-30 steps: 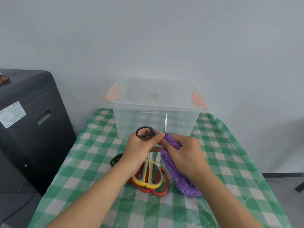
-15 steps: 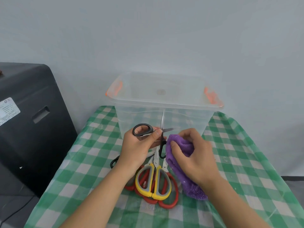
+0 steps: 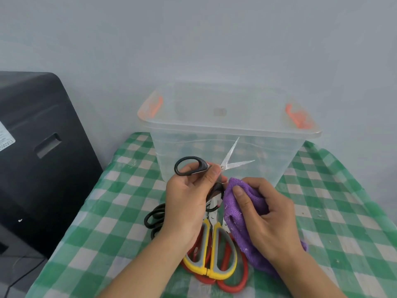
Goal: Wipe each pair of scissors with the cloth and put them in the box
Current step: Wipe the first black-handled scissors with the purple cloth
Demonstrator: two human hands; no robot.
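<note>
Our left hand (image 3: 189, 196) grips the black-handled steel scissors (image 3: 206, 168), blades now sprung apart before the clear plastic box (image 3: 227, 130); our right hand (image 3: 264, 214), pinching the purple cloth (image 3: 236, 203), has slipped off them, so wiping continues.

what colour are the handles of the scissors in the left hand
Black handles, gripped by the left hand; the head view shows them.

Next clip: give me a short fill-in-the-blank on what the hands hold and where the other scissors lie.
1. The left hand holds black-handled scissors whose blades are ____.
2. The right hand holds a ____ cloth.
3. The yellow-handled scissors lie on top of a ____-handled pair.
4. The clear box has ____ latches.

Missing words: open; purple; red; orange
</note>
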